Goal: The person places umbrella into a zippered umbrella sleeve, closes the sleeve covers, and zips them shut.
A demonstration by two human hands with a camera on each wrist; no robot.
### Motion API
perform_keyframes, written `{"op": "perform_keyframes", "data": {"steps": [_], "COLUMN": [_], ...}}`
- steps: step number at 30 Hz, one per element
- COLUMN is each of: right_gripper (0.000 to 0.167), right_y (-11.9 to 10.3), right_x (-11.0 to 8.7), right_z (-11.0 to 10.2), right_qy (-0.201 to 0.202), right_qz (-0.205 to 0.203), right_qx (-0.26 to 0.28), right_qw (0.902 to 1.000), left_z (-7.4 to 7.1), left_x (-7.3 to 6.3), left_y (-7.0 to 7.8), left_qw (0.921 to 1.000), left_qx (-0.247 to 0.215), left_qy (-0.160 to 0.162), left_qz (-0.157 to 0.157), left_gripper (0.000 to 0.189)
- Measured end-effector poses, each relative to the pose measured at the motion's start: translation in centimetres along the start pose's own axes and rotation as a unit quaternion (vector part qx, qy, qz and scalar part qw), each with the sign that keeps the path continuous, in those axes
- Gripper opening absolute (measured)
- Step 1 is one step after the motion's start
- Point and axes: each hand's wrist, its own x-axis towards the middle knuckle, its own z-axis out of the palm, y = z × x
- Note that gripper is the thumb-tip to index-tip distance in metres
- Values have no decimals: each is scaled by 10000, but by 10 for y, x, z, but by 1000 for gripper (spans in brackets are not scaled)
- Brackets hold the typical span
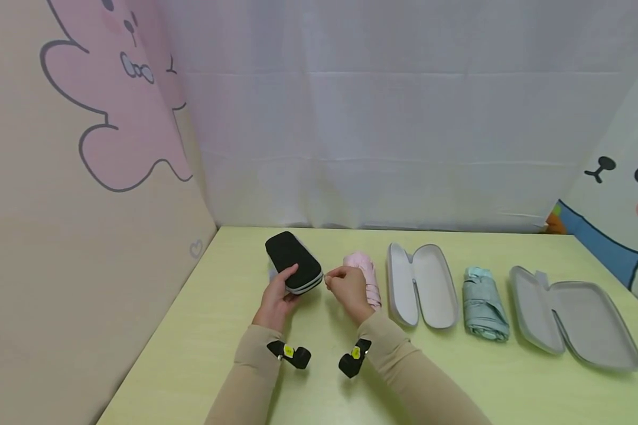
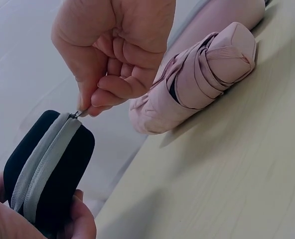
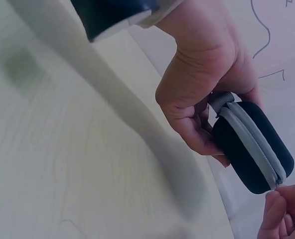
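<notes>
A black zip case (image 1: 289,260) is held above the table in my left hand (image 1: 277,301), thumb on top and fingers beneath. A pale grey zipper band (image 2: 44,158) runs around its edge, and its two halves sit together in both wrist views. My right hand (image 1: 349,289) pinches the small metal zipper pull (image 2: 76,114) at the case's near right corner. Just beyond that hand lies a folded pink umbrella (image 2: 197,74), partly covered by the hand in the head view. A fabric loop (image 3: 221,102) shows at the case's other end, by the left hand.
To the right, an open white hard case (image 1: 437,286), a folded green umbrella (image 1: 485,307) and an open grey hard case (image 1: 598,324) lie in a row on the yellow table (image 1: 202,348). A wall borders the left side; a white curtain (image 1: 383,147) hangs behind.
</notes>
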Motion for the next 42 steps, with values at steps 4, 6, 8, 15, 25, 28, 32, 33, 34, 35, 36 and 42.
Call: {"op": "perform_keyframes", "data": {"steps": [4,6,8,15,25,28,32,33,34,35,36,42], "right_gripper": [4,4,4,4,5,5,5,5,5,5,5,5], "right_y": [0,-1,-2,-5,-7,-3,-3,-3,-4,-4,-5,-7], "right_x": [-2,-3,-3,-1,3,5,5,5,5,4,4,4], "right_z": [1,1,1,-2,-9,-11,-11,-10,-10,-10,-10,-10], "right_qy": [57,26,-15,-34,-151,-120,-153,-152,-142,-123,-93,-2], "right_qz": [-51,-12,-4,-1,135,329,198,149,86,20,-21,-42], "right_qx": [38,107,143,95,134,200,92,74,43,13,-1,49], "right_qw": [10000,9999,9999,9999,9997,9992,9996,9997,9999,9999,10000,10000], "left_z": [0,1,1,-3,-24,-20,-10,-9,-7,-5,-4,2], "left_x": [-1,-2,-4,1,25,16,2,-1,-4,-6,-7,-9], "left_y": [0,0,0,-3,3,6,9,10,10,11,11,8], "left_qw": [10000,9999,9998,9996,9912,9927,9967,9968,9967,9966,9965,9952], "left_qx": [-75,-135,-208,-160,-514,-229,-264,-342,-435,-512,-569,-832], "left_qy": [-11,4,-22,-241,-1065,-1071,-668,-619,-597,-570,-557,-515], "left_qz": [19,26,49,-48,-597,-500,-386,-360,-329,-295,-254,-81], "left_gripper": [62,62,61,64,59,53,38,33,29,25,22,17]}}
